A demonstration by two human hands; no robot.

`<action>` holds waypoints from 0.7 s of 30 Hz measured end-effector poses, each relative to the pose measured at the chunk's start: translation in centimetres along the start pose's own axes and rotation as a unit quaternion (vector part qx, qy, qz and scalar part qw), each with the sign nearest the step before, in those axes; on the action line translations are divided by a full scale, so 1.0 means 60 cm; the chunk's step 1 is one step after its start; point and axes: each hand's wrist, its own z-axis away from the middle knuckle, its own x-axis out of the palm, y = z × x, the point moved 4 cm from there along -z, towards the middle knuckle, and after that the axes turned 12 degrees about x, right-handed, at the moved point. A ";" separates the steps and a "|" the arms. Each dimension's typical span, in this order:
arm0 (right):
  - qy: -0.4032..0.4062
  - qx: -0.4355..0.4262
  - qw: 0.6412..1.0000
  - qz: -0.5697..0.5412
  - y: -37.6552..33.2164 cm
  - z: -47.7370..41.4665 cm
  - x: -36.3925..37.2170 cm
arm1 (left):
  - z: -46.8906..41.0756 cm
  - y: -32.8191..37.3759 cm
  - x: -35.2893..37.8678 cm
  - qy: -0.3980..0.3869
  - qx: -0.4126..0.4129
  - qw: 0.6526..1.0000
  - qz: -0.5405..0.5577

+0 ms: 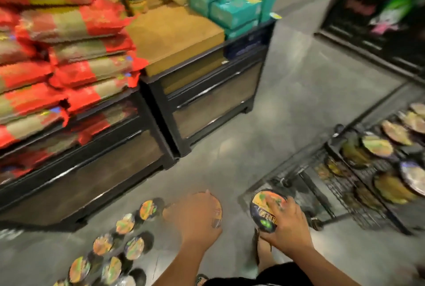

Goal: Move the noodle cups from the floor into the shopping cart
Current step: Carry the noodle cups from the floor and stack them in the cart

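Grey floor (pixel 287 113) has spare cups (pixel 134 247) left of the left hand (pixel 195 215), which grips the first cup (pixel 217 213), the right hand (pixel 288 226) grips the second cup (pixel 264 207), so set both down flat in the shopping cart (pixel 345 193) to its right.

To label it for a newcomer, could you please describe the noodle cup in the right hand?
Find the black wire shopping cart on the right; just left of its lower corner, the right hand grips a noodle cup. Unlike the second cup under the left hand, its lid shows orange above a dark band.
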 end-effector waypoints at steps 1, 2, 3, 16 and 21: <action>0.001 0.029 0.999 -0.014 0.028 -0.003 -0.004 | -0.015 0.027 -0.004 -0.003 0.018 1.000 -0.010; -0.001 0.061 0.998 -0.026 0.056 -0.008 -0.006 | -0.029 0.055 -0.010 -0.003 0.036 0.999 -0.018; 0.004 0.089 0.995 -0.039 0.081 -0.013 -0.008 | -0.045 0.083 -0.017 0.000 0.055 0.998 -0.023; 0.093 0.173 0.962 -0.192 0.310 -0.200 -0.164 | -0.273 0.463 -0.171 0.126 0.212 0.967 -0.061; 0.192 0.190 0.924 -0.271 0.403 -0.252 -0.236 | -0.336 0.623 -0.208 0.180 0.314 0.932 -0.011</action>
